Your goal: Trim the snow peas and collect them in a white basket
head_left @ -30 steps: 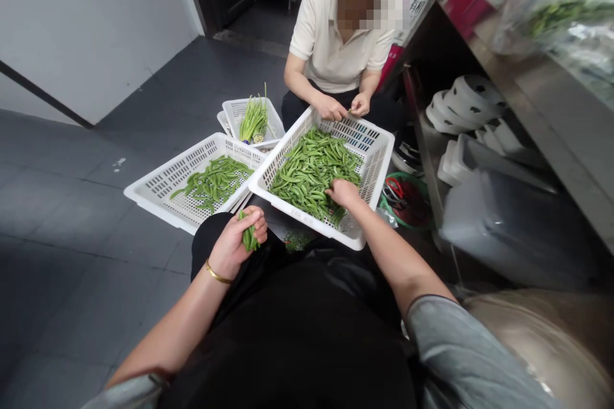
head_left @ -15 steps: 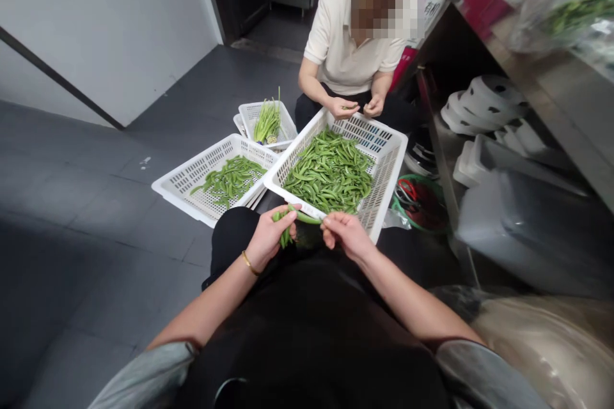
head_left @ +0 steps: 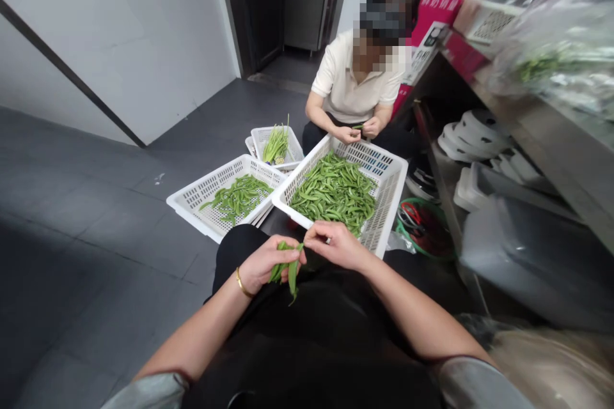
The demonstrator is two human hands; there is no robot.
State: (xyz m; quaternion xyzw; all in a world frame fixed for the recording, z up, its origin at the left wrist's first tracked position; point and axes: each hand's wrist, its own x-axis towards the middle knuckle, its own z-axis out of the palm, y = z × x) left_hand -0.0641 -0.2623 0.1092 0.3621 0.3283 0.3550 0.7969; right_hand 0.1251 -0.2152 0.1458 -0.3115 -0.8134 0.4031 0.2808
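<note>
Several green pea pods [head_left: 292,275] are held in my left hand [head_left: 269,262], one of them hanging down from the fingers. My right hand [head_left: 337,244] pinches the upper tip of that hanging pod, close to my left fingertips. Just beyond both hands, a large white plastic basket [head_left: 393,204] holds a heap of pea pods [head_left: 333,192]. To its left a second white basket [head_left: 185,201] contains a smaller pile of pods [head_left: 237,197].
Across the large basket a person in a cream shirt [head_left: 355,80] handles a pod. Behind the left basket, a small white basket [head_left: 297,154] holds long green stalks [head_left: 277,144]. A metal shelf [head_left: 551,134] with grey bins [head_left: 522,249] lines the right. A green basket [head_left: 425,239] stands beneath.
The pod stretched sideways between my hands now hangs down from my left hand. My right hand has come in to its tip. The view has tilted up a little.
</note>
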